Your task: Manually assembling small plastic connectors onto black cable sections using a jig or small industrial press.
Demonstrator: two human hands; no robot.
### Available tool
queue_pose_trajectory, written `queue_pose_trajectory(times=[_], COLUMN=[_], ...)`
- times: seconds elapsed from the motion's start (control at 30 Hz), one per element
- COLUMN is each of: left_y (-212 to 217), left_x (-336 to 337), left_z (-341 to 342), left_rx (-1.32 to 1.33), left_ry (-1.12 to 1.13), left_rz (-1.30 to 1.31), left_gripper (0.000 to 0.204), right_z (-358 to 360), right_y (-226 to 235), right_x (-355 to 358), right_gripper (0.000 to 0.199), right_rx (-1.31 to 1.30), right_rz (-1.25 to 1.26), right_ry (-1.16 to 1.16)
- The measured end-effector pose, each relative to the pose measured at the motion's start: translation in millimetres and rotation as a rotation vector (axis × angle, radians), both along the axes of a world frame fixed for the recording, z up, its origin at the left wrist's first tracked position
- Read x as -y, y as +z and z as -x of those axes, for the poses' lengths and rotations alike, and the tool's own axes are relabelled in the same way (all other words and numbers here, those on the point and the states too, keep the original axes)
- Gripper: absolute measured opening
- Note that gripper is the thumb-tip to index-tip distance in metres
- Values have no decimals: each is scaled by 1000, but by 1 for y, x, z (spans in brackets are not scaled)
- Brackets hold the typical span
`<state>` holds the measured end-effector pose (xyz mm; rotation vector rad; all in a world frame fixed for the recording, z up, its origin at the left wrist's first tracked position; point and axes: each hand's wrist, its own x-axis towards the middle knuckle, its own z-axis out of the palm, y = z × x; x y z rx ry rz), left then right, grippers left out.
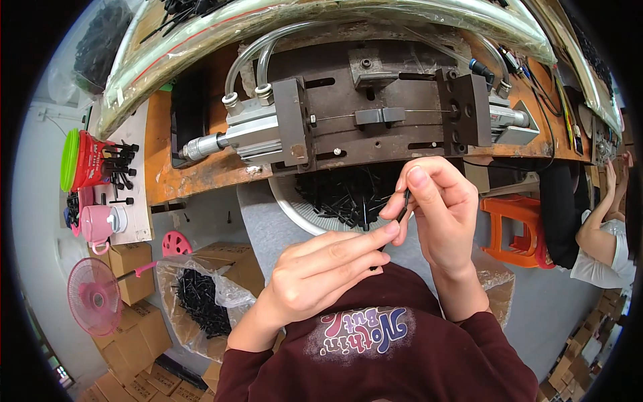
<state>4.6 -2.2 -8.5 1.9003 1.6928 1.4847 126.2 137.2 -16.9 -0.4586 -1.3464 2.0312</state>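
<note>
Both hands are busy with one slim black part [404, 204], held just in front of the shirt [362, 288] and partly covered by fingers. The right hand [442, 218] has it pinched near the top end between thumb and fingertips, the rest of that hand loosely curled. The left hand [315, 271] comes across with its fingers fairly straight and close together, fingertips on the lower stretch of the same part. Can't tell how firmly the left one grips, and most of its thumb is hidden.

Just beyond the hands there's a white basin [289, 209] full of similar black bits, partly under the front edge of the wooden bench [158, 175]. Up on the bench sits a dark metal jig [341, 100], with a thin rod [335, 118] running across it, a small grey block [380, 116] mid-span, and clear tubes [262, 63] going to the cylinder [253, 137] on its left side.

Over on the left: a red tub [94, 161] lying on its side next to more black bits, a pink mug [97, 224], a pink fan [94, 297], and an open plastic bag [175, 305] of black pieces near some cardboard boxes [137, 335]. On the right, an orange stool [492, 228] and a co-worker's arm [598, 231].
</note>
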Motion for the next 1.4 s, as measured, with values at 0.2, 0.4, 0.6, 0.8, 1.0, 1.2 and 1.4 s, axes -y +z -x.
queue_pose_trajectory(times=[0.2,0.4,0.6,0.8,1.0,1.2,1.4], left_y=[3,5,4,8,-5,-4,-2], left_x=[0,0,-3,-17,-51,-65,-68], left_z=[1,2,2,-2,-3,-4,1], left_rx=[22,64,46,-113,-340,-493,-513], left_ry=[-12,-39,-13,71,364,426,418], left_rz=[-9,28,3,-33,-6,92,120], left_gripper=[26,24,25,29,28,25,25], right_z=[-3,-5,-5,-13,-1,37,66], right_y=[3,4,6,17,65,93,118], right_x=[5,4,3,-19,-58,-149,-193], right_gripper=[18,17,14,10,17,25,52], right_rx=[-35,-26,4,221,372,491,927], right_rz=[-14,-7,61,37,-788,-1439,-1335], right_ry=[-7,16,58,170,-381,-588,-238])
